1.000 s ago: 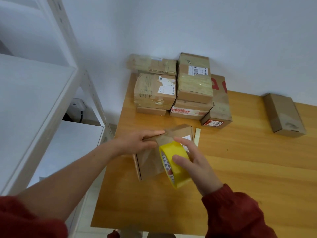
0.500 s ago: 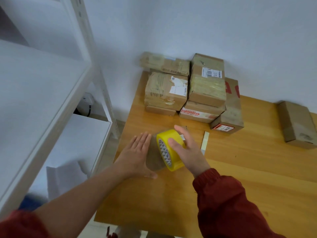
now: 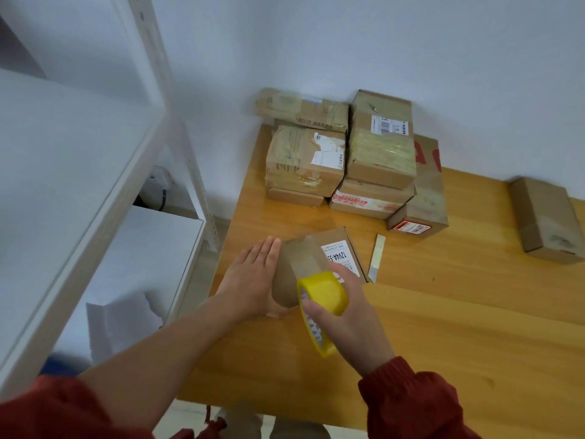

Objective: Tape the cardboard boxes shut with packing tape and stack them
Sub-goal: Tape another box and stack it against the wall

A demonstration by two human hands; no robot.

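- I count one tape roll (image 3: pixel 323 304), clutched in my right hand (image 3: pixel 346 318); left hand (image 3: pixel 250 280) flat, fingers spread, against one box (image 3: pixel 311 264).
- Seven boxes stacked (image 3: pixel 351 160) at twelve o'clock, one lone box (image 3: pixel 546 218) at two.
- Wooden table (image 3: pixel 459 327), white wall (image 3: pixel 348 42).

tape roll (image 3: pixel 323 294) yellow; box (image 3: pixel 311 259) brown, white label; table (image 3: pixel 443 312) orange-brown wood

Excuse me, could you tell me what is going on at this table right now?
A person in red sleeves is taping a small cardboard box shut on the wooden table. The left hand lies flat against the box's left side, steadying it, while the right hand grips a yellow roll of packing tape and draws tape across the top. A stack of boxes stands by the wall; another box lies apart at the right.
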